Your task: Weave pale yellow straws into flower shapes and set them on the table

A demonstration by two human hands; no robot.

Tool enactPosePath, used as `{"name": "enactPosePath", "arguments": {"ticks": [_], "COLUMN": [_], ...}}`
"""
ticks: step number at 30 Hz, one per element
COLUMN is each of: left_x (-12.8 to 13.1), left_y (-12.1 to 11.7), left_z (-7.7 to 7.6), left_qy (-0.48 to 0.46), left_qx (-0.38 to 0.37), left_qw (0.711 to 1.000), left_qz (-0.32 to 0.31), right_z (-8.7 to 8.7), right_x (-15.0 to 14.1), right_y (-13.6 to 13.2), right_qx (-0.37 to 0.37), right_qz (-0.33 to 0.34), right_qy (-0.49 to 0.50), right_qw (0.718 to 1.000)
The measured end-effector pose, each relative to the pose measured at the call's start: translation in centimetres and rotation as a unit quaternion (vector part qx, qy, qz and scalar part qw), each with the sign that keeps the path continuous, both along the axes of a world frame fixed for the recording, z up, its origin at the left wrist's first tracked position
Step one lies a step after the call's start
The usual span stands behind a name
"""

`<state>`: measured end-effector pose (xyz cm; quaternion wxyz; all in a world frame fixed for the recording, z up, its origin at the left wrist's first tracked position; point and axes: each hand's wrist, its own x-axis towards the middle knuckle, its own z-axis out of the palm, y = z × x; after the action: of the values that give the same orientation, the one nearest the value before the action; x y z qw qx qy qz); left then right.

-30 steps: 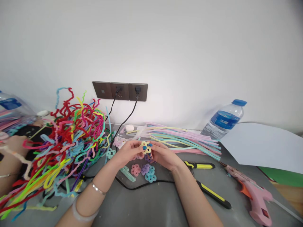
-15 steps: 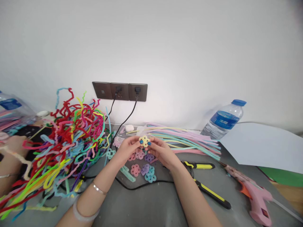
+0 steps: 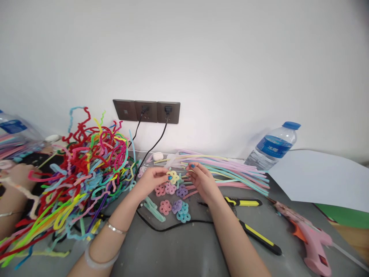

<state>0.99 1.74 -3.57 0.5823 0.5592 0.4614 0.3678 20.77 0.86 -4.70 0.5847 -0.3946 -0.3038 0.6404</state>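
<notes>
My left hand (image 3: 152, 181) pinches a small yellow pipe-cleaner flower (image 3: 173, 177) between thumb and fingertips, above the grey table. To its right, apart from the flower, my right hand (image 3: 201, 181) is raised with its fingers loosely bent and parted; I make out nothing in them. Under and in front of the hands lie pink flowers (image 3: 165, 207), purple flowers (image 3: 182, 191) and a blue flower (image 3: 183, 212), all of looped pipe cleaner. A folded mint pipe-cleaner piece (image 3: 154, 209) is beside them.
Left is a tangled heap of coloured pipe cleaners (image 3: 95, 161), with another person's arm (image 3: 14, 196) beyond. Straight pastel pipe cleaners (image 3: 230, 173) lie behind my hands. Right are yellow-black pliers (image 3: 259, 236), a pink glue gun (image 3: 313, 246), a water bottle (image 3: 272, 145) and white paper (image 3: 319, 177).
My right hand has let go of the yellow flower and moved a little right. My left hand has kept the flower and shifted slightly left and down with it.
</notes>
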Motion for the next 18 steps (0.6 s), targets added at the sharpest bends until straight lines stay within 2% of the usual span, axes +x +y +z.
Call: {"name": "enactPosePath", "arguments": {"ticks": [5, 13, 16, 18], "left_x": [-0.8, -2.8, -2.5, -2.2], "left_y": [0.4, 1.2, 0.9, 0.5], "left_z": [0.1, 0.9, 1.0, 1.1], "left_qy": [0.083, 0.168, 0.199, 0.218], "left_qx": [0.063, 0.147, 0.171, 0.168], "left_qw": [0.994, 0.974, 0.965, 0.961], "left_qz": [-0.024, 0.038, 0.011, -0.036], "right_z": [0.0, -0.1, 0.0, 0.1], "right_x": [0.3, 0.2, 0.2, 0.2], "right_y": [0.2, 0.3, 0.2, 0.2], "right_qx": [-0.010, -0.008, -0.010, -0.011], "right_qz": [-0.053, -0.054, -0.058, -0.061], "right_qy": [0.016, 0.024, 0.023, 0.021], "right_qw": [0.998, 0.998, 0.998, 0.998]}}
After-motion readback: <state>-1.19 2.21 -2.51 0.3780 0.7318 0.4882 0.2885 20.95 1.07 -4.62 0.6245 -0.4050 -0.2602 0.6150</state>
